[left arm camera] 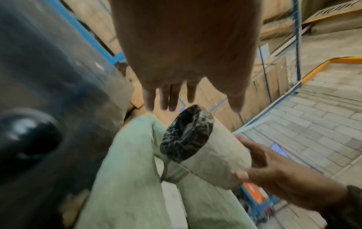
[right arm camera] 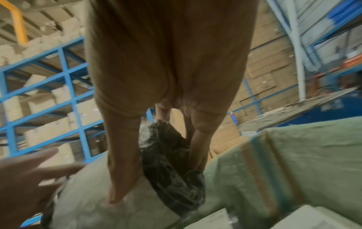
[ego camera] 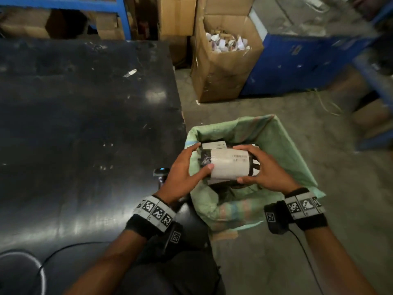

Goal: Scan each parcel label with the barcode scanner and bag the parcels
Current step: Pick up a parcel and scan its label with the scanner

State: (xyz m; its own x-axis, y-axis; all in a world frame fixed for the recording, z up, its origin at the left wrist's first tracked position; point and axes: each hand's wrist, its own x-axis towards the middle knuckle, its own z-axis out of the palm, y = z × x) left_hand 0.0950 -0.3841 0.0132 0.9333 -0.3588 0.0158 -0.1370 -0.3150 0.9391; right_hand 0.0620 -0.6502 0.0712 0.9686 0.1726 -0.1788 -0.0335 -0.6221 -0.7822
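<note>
Between your two hands: one parcel, a roll wrapped in black plastic with a white label band round its middle, held lying on its side over the mouth of the green woven bag.

Your right hand grasps the parcel's right end, fingers over the top and thumb beneath. Your left hand is at the left end; in the head view the thumb lies on the label and the fingertips reach past the far edge, yet the left wrist view shows the fingers straight and clear of the black end cap, so whether it bears any hold cannot be told.

Below the held parcel, inside the bag: at least one more labelled parcel.

Behind your left wrist: a barcode scanner, mostly hidden, at the edge of the black table.

Beyond your hands, across the floor: an open cardboard box filled with paper scraps.
</note>
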